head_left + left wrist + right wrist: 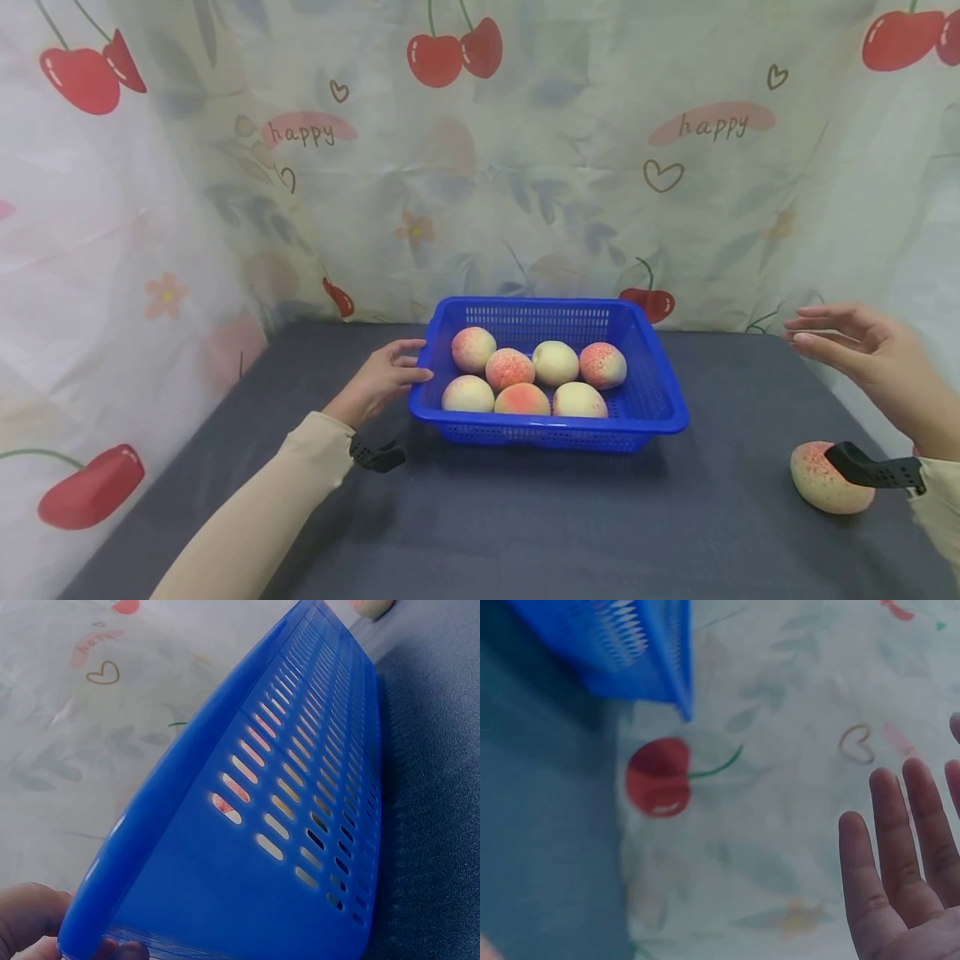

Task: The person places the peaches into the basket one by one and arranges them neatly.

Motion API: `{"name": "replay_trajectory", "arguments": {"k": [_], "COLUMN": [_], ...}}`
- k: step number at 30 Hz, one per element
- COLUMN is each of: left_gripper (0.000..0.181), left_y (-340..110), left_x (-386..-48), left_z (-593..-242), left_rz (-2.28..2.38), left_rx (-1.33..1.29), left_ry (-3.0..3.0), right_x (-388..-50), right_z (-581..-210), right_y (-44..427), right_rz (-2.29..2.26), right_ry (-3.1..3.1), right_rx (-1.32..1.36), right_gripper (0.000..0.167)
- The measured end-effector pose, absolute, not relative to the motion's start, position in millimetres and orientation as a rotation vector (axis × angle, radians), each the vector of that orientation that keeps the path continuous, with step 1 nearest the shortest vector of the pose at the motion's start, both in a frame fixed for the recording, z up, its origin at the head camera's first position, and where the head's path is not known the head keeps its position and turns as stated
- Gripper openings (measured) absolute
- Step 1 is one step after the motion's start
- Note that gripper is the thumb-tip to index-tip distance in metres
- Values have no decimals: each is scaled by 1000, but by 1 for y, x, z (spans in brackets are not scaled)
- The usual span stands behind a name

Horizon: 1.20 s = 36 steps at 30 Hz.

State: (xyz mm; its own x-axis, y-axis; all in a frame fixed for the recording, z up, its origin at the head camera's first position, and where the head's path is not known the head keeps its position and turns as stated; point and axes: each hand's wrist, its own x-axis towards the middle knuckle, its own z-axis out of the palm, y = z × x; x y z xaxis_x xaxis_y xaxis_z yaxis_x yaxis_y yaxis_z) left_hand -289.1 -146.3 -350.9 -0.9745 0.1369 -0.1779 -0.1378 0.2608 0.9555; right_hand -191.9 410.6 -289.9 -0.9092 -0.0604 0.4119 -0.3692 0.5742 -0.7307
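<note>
A blue plastic basket (547, 423) with slotted walls stands on the dark table and holds several peaches (510, 369), cream with pink-red patches. At its left end my left hand (384, 377) grips the rim; in the left wrist view, fingers (30, 919) show on both sides of that rim. Off to the right, my right hand (873, 358) is raised above the table with nothing in it. Its fingers (889, 840) look fairly straight in the right wrist view. Below that hand, a single peach (828, 479) lies on the table, partly hidden by the black wrist strap.
The dark table (525, 525) reaches back to a hanging curtain (540, 183) printed with cherries, hearts and words. More of this cloth (97, 275) hangs along the left side and on the right. Black straps (378, 456) circle both wrists.
</note>
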Motion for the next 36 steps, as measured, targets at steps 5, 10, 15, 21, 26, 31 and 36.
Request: {"name": "replay_trajectory", "arguments": {"k": [5, 10, 15, 21, 26, 31, 36], "left_gripper": [61, 62, 61, 61, 61, 62, 62], "left_y": [-147, -147, -147, -148, -147, -145, -145], "left_x": [-289, -290, -290, -289, -289, -290, -290], "left_z": [-352, -352, -351, -351, -351, -351, -352], "left_rz": [1794, 1803, 1799, 1803, 1797, 1811, 1805], "left_rx": [1, 2, -5, -6, -12, -22, -40], "left_ry": [2298, 2290, 2306, 2302, 2307, 2303, 2316], "right_x": [-180, -175, -171, -168, -167, -163, -160], "right_z": [-312, -334, -346, -357, -367, -371, -374], "right_y": [427, 442, 450, 458, 465, 467, 470], "right_rz": [1229, 1145, 1075, 1069, 1087, 1096, 1082], "right_ry": [-2552, -2584, -2646, -2773, -2843, -2912, -2958], "right_rx": [218, 174, 165, 139, 158, 152, 196], "right_gripper": [41, 39, 38, 46, 47, 53, 45]}}
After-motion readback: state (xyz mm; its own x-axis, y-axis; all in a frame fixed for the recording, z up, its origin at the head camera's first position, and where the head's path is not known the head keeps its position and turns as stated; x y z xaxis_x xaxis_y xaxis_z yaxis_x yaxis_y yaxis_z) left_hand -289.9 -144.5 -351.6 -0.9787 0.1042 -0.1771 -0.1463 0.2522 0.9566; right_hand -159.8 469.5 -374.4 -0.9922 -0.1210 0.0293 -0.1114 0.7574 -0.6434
